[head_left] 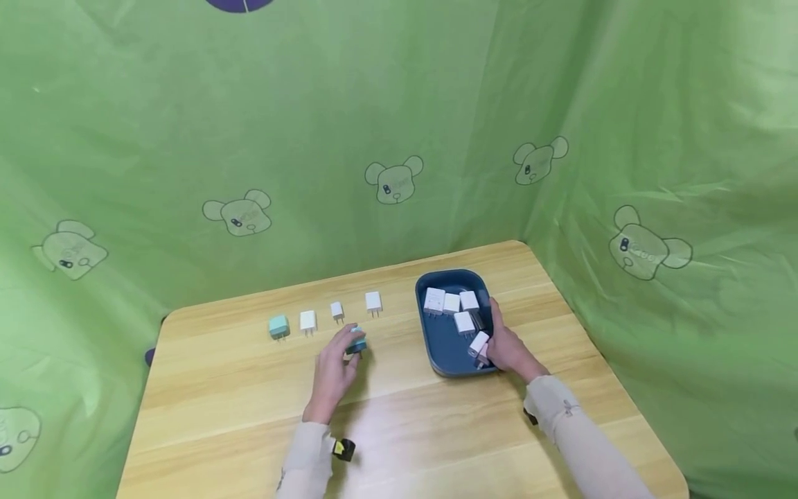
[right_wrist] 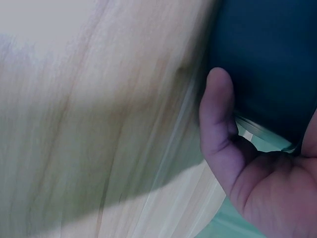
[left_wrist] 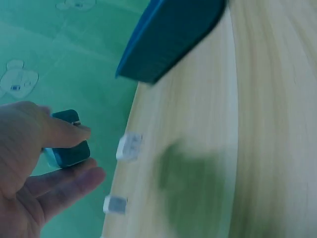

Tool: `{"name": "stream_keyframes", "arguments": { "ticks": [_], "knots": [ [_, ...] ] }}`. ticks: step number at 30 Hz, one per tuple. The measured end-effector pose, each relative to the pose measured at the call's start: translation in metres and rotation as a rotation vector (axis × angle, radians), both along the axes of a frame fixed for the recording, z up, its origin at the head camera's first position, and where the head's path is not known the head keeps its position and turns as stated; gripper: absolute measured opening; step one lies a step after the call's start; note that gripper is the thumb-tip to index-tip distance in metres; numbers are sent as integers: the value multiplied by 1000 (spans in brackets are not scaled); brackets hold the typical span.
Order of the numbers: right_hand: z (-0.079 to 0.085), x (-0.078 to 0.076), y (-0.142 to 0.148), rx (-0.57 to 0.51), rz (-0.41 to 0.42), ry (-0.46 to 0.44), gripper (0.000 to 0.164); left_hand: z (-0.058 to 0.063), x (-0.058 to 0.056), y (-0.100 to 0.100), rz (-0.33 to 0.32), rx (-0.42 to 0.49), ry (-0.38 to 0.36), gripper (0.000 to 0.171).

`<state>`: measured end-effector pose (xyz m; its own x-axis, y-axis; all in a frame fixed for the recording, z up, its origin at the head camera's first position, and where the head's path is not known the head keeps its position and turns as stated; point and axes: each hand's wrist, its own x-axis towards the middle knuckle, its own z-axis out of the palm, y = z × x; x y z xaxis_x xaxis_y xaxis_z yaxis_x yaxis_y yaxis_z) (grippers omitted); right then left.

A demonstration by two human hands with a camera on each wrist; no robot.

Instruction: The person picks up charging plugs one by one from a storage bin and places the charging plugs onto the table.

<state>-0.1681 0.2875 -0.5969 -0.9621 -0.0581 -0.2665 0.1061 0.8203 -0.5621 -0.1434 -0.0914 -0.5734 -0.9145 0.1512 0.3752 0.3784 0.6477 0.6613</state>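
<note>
My left hand pinches a teal-and-dark charger plug between thumb and fingers, its prongs partly showing beside the thumb in the left wrist view. The plug is over the table, just in front of a row of chargers. My right hand grips the right side of a dark blue tray, with a digit lying along the tray's outer wall in the right wrist view. Inside the tray lie several white chargers and a dark one, bunched toward the back and right. The right fingers partly hide those nearest.
Left of the tray, a row runs along the back of the wooden table: a teal charger, a white charger, a smaller white one and another white one. Green curtains hang behind and beside the table.
</note>
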Motion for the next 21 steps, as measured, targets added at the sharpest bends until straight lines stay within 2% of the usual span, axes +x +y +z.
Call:
{"name": "stream_keyframes", "arguments": {
  "ticks": [4, 10, 14, 21],
  "knots": [
    [-1, 0, 0, 4, 2, -2, 93, -5, 6, -18, 9, -27, -29, 42],
    [-1, -2, 1, 11, 9, 21, 93, -15, 11, -39, 42, -24, -83, 44],
    [-1, -1, 2, 6, 7, 13, 94, -17, 12, -53, 65, -29, -117, 44],
    [-3, -1, 2, -3, 10, -9, 93, -19, 17, -80, 94, -26, -256, 44]
  ]
}}
